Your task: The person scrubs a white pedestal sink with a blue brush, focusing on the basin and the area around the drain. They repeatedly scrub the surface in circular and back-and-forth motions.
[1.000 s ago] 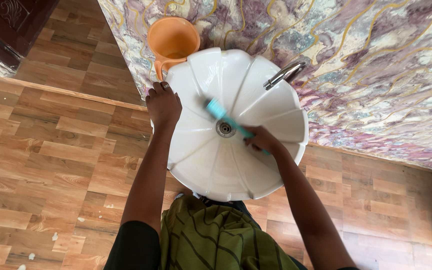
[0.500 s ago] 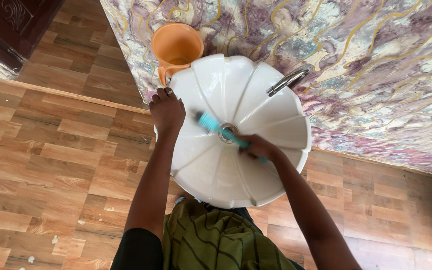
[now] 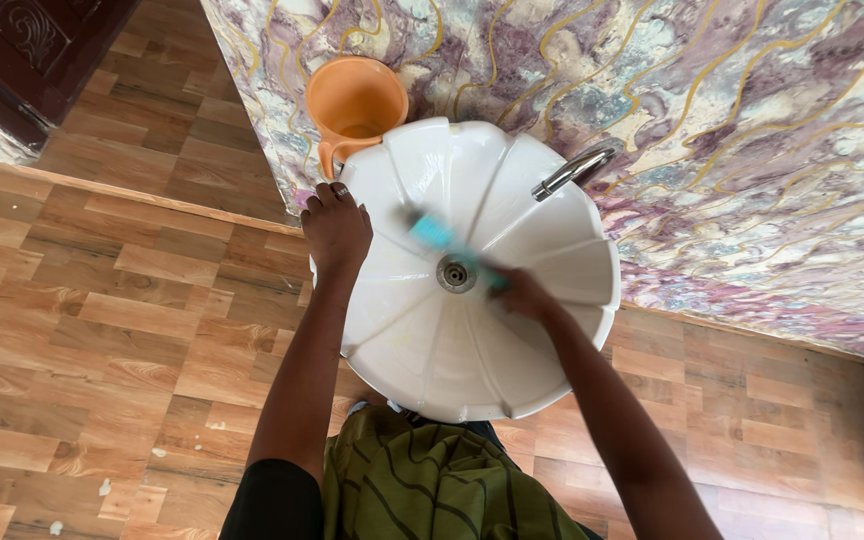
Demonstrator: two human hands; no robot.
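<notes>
The floor [image 3: 102, 330] is laid in wood-grain planks of brown and orange tone and fills the left and lower parts of the head view. The wall [image 3: 732, 150] behind the fixture carries a marbled pattern in purple, cream and teal with gold veining. A white wash basin [image 3: 422, 350] with a ribbed, petal-shaped bowl is mounted against that wall, just in front of the person's green striped garment [image 3: 432, 480]. A dark wooden door [image 3: 22, 50] occupies the upper left corner, well apart from the basin. An orange plastic jug [image 3: 355, 100] stands behind the basin's rear left rim, its handle facing the basin. A chrome tap [image 3: 574, 172] projects over the rear right rim, its spout angled toward the bowl. The left hand [image 3: 335, 232] rests palm down on the left rim of the basin, fingers together and curled over the edge, holding no separate object. The right hand [image 3: 524, 296] is inside the bowl, right of the centre, with fingers closed around the handle of a teal brush [image 3: 434, 234]. The brush lies diagonally across the bowl, its head against the rear inner wall, its handle passing just beside the metal drain [image 3: 455, 273]. The brush and right hand appear blurred.
</notes>
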